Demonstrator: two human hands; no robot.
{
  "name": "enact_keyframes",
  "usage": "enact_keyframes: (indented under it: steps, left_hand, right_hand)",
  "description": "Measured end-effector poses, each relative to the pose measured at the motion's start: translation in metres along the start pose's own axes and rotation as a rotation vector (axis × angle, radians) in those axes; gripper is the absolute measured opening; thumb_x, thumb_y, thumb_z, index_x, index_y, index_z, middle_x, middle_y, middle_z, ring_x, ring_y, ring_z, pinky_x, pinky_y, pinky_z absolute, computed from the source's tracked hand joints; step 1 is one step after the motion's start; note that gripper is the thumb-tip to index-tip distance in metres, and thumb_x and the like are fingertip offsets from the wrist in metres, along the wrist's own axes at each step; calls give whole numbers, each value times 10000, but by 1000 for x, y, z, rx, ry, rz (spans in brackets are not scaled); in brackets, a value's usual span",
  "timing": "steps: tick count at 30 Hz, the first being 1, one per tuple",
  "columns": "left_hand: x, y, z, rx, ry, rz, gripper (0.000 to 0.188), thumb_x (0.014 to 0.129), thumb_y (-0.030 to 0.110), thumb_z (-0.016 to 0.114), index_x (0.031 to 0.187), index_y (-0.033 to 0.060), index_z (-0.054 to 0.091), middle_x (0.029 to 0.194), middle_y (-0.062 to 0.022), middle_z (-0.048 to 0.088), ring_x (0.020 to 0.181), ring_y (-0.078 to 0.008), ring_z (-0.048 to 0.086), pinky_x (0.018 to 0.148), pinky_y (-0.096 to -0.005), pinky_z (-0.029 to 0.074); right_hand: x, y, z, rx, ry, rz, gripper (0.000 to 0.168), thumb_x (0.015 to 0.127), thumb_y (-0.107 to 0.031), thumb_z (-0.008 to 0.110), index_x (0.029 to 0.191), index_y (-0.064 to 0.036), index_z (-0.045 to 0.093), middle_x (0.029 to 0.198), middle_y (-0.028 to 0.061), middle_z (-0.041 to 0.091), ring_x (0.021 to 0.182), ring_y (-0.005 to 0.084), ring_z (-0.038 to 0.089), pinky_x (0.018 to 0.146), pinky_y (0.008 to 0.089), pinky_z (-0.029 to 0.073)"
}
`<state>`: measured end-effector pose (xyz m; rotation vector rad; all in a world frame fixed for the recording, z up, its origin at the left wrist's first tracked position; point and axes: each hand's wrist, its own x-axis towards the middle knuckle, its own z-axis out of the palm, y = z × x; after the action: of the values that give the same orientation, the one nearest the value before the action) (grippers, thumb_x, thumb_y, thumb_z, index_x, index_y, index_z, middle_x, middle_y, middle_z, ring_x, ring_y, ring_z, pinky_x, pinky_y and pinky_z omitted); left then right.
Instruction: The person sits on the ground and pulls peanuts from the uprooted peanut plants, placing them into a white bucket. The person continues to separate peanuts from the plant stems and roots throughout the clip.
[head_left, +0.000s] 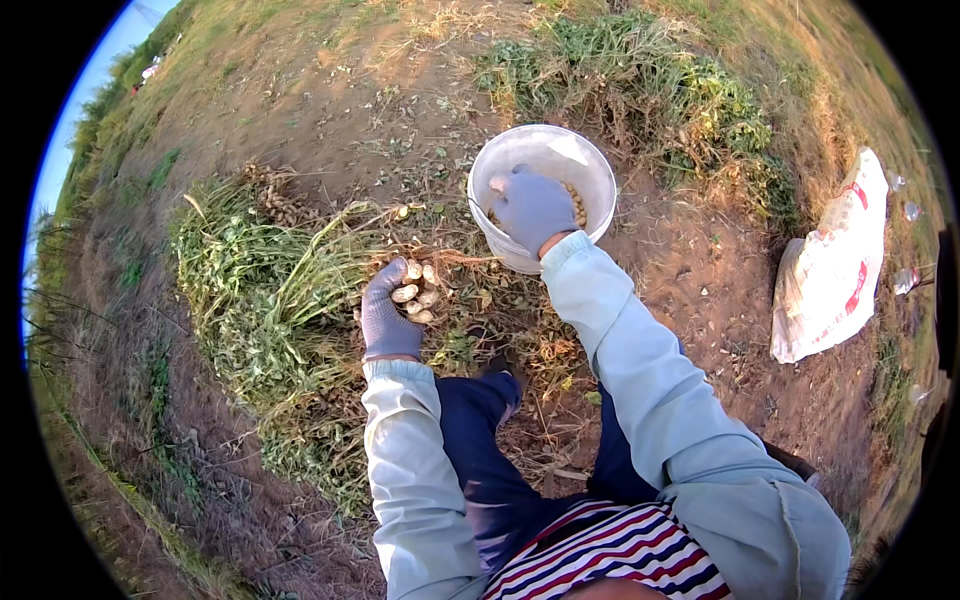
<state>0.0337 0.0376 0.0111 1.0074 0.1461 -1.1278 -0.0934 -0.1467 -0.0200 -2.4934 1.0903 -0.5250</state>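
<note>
My left hand (391, 311), in a grey glove, is closed around a cluster of peanuts in their shells (418, 292) with roots and stems attached. Under and beside it lies a heap of pulled peanut plants (277, 292) with green leaves. My right hand (534, 208), gloved the same way, reaches inside a white plastic bucket (480, 217). More peanuts (577, 206) show on the bucket's bottom beside that hand. Its fingers are partly hidden, so whether they hold anything cannot be seen.
A second heap of peanut plants (637, 97) lies beyond the bucket. On the right a white woven sack (832, 262) with red markings rests on the soil. Another bunch of peanuts (277, 199) sits at the far edge of the left heap. My feet are near the plants.
</note>
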Motion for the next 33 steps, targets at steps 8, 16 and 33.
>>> enact_keyframes:
  steps: [8,16,33]
  left_hand:
    - [11,-9,2,30,204,200,227,923,251,535,882,34,586,727,-33,590,550,-121,431,407,-206,258]
    - [27,-28,9,3,252,170,232,924,264,534,895,45,605,618,15,485,538,-122,397,431,-233,249]
    - [22,-28,12,16,75,-52,124,919,212,545,945,104,599,578,27,418,520,-106,352,447,-232,249]
  right_hand:
    - [-7,-18,-40,281,-747,27,319,782,-353,609,892,-65,693,718,116,670,627,233,645,651,356,499]
    - [-38,-51,26,1085,-306,285,423,761,-315,710,973,46,647,682,105,651,576,140,610,565,283,481]
    - [-27,-45,29,866,-244,241,326,684,-205,660,852,70,610,788,204,653,759,287,643,692,367,480]
